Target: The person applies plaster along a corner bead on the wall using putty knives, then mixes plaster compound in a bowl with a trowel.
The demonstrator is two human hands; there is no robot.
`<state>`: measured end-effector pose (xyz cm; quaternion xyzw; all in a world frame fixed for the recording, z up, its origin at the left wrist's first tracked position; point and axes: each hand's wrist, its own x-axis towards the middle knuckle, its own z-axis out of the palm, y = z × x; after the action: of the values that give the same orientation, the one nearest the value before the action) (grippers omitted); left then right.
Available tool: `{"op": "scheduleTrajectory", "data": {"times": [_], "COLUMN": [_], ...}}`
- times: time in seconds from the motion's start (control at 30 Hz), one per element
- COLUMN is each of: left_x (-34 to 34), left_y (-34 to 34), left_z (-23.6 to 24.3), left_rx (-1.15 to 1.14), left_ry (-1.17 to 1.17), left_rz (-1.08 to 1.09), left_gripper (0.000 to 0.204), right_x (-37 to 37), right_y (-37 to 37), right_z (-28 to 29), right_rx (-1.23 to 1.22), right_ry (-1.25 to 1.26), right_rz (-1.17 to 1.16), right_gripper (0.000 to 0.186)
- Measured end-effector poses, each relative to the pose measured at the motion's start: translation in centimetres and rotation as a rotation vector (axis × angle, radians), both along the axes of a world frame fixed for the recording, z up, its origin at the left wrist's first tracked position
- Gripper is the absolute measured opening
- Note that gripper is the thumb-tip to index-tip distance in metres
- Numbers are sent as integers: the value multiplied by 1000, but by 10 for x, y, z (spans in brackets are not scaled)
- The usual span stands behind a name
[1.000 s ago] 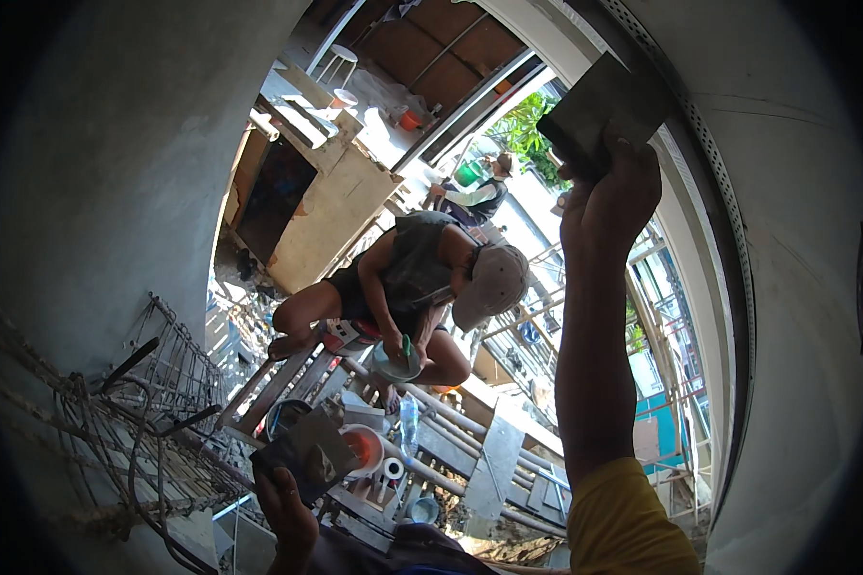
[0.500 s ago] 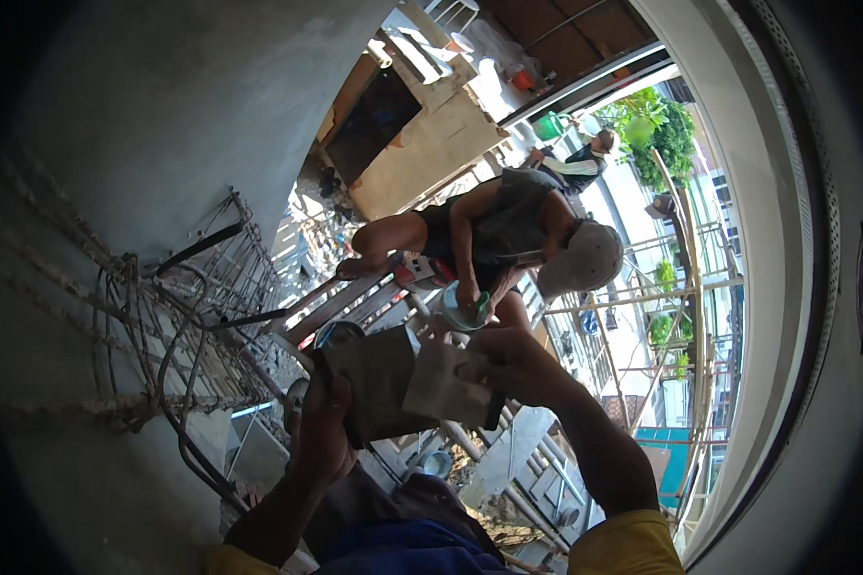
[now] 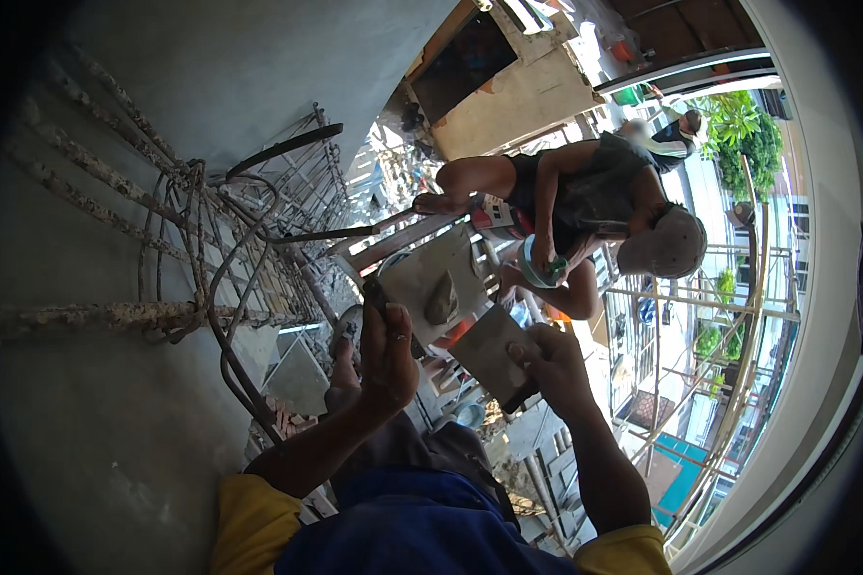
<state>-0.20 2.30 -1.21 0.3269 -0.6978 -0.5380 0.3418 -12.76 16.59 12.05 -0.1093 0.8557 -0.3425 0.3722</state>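
My left hand (image 3: pixel 390 362) grips the dark-edged near side of a flat grey mortar board (image 3: pixel 465 257). On the board sits a small lump of wet grey mortar (image 3: pixel 441 299). In my right hand (image 3: pixel 558 369) is a rectangular grey trowel (image 3: pixel 492 353), thumb on its face and a dark strip along its lower edge. The trowel is beside the board's right side, apart from the mortar lump. Past both hands a person in a cap (image 3: pixel 664 241) crouches, one hand in a pale bowl (image 3: pixel 543 264) with something green at it.
Rusty rebar (image 3: pixel 115 316) and bent bars stick out from the grey wall (image 3: pixel 249 57) on my left. A pale curved frame (image 3: pixel 825 287) runs down the right. Bamboo scaffolding (image 3: pixel 753 249) stands outside; another person (image 3: pixel 676 139) is farther back. Rubble and planks lie below.
My hands have moved apart; the trowel has come off the board, leaving the mortar lump in view. The view has shifted, so the scene sits farther right.
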Motion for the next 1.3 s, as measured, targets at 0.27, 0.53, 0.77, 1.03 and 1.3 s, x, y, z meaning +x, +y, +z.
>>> {"op": "scheduleTrajectory", "data": {"times": [0.27,0.53,0.77,1.03,1.3], "left_x": [8,10,-10,-9,-13], "left_y": [1,-1,-17,-22,-34], "left_z": [28,19,27,48,10], "left_rx": [-97,90,1528,1520,635], "left_ry": [142,249,423,521,258], "left_rz": [-185,-469,-411,-475,-325], "left_gripper": [25,32,46,47,60], "right_x": [25,-7,-19,-36,-65], "right_y": [-23,-14,-10,9,11], "right_z": [-32,-5,3,4,44], "right_rx": [-340,-539,-431,-80,52], "right_ry": [-303,-197,1214,1438,428], "right_rz": [-331,-293,631,972,45], "right_gripper": [17,19,20,19,14]}}
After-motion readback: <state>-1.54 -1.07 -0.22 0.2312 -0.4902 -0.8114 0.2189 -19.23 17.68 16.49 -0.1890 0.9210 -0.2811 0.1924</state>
